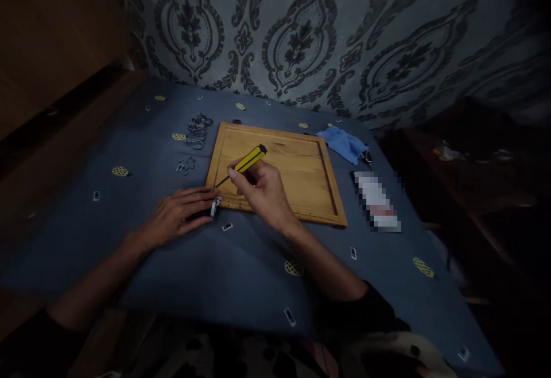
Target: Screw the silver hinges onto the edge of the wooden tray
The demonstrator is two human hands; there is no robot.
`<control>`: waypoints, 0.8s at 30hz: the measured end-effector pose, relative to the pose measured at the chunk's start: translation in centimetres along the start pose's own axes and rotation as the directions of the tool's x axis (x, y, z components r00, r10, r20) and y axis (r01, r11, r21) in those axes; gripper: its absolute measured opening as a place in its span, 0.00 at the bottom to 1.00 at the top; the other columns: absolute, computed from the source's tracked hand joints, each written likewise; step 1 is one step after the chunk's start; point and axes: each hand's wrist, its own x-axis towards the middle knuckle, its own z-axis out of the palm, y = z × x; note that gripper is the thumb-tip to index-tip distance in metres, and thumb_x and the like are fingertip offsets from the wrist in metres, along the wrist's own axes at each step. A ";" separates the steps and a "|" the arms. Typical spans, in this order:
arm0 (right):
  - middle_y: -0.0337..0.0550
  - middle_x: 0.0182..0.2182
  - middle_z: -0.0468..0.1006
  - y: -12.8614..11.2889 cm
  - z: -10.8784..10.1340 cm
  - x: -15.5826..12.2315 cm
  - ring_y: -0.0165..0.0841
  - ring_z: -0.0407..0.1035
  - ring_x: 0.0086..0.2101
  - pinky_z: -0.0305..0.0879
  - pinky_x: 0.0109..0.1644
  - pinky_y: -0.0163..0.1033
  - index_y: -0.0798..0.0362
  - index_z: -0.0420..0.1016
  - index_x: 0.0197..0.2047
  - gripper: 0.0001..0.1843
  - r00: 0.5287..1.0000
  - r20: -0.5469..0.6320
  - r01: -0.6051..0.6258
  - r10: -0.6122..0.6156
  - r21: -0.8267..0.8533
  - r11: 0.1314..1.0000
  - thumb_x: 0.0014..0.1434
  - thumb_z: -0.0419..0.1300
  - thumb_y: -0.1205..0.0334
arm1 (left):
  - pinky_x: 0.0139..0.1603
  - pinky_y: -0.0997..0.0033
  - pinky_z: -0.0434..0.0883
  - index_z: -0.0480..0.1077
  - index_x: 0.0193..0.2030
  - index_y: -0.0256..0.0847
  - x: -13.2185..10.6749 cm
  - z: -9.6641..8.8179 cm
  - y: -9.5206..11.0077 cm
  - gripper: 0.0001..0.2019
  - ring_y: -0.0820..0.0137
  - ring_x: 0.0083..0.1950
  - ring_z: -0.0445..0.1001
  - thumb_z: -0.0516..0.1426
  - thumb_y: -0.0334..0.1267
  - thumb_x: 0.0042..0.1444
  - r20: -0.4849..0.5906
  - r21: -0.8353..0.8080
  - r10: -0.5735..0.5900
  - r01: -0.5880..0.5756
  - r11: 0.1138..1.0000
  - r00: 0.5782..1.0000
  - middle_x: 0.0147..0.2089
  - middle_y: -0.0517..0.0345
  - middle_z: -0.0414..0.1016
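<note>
A wooden cabinet door [297, 163] lies flat on the table, its raised frame facing up. Near its front left corner sits a metal hinge [214, 207], partly hidden by fingers. My left hand [178, 214] has its fingers and thumb closed around the hinge, fingertips against the door's corner. Above the door, my right hand [267, 191] grips a yellow and black screwdriver [249, 160]. The screwdriver slants down to the left, its tip at the corner by the hinge. Whether the tip sits in a screw is too small to tell.
Left of the door lie several metal hinges [198, 128] and a scatter of small screws [186, 165]. A blue cloth [343, 144] rests by the far right corner, and a blurred-out flat item [377, 201] lies right of the door. The patterned wall [297, 39] borders the table's back.
</note>
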 end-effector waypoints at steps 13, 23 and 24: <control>0.43 0.31 0.77 0.8 0.6 -0.4 0.34 0.70 0.32 0.65 0.39 0.42 0.52 0.74 0.38 0.17 0.999 0.026 0.037 -0.034 -0.126 0.991 0.68 0.59 0.46 | 0.62 0.50 0.82 0.77 0.62 0.43 -0.2 0.2 -0.4 0.16 0.57 0.65 0.80 0.59 0.46 0.73 -0.020 0.010 0.020 -0.020 1.000 1.000 0.62 0.48 0.82; 0.39 0.27 0.75 1.3 0.9 -0.5 0.31 0.67 0.28 0.60 0.33 0.37 0.52 0.73 0.35 0.17 0.996 0.034 0.086 -0.082 -0.138 0.987 0.68 0.60 0.48 | 0.64 0.51 0.80 0.76 0.65 0.47 -0.4 0.4 -0.5 0.17 0.57 0.67 0.79 0.61 0.43 0.72 -0.013 -0.033 -0.003 0.003 0.999 1.000 0.64 0.50 0.81; 0.39 0.27 0.76 1.3 1.0 -0.5 0.31 0.67 0.28 0.60 0.33 0.37 0.52 0.73 0.35 0.16 0.996 0.040 0.082 -0.078 -0.140 0.987 0.68 0.60 0.49 | 0.64 0.51 0.80 0.76 0.65 0.47 -0.4 0.4 -0.5 0.17 0.57 0.67 0.79 0.61 0.44 0.72 -0.014 -0.030 -0.002 0.001 1.000 1.000 0.65 0.50 0.81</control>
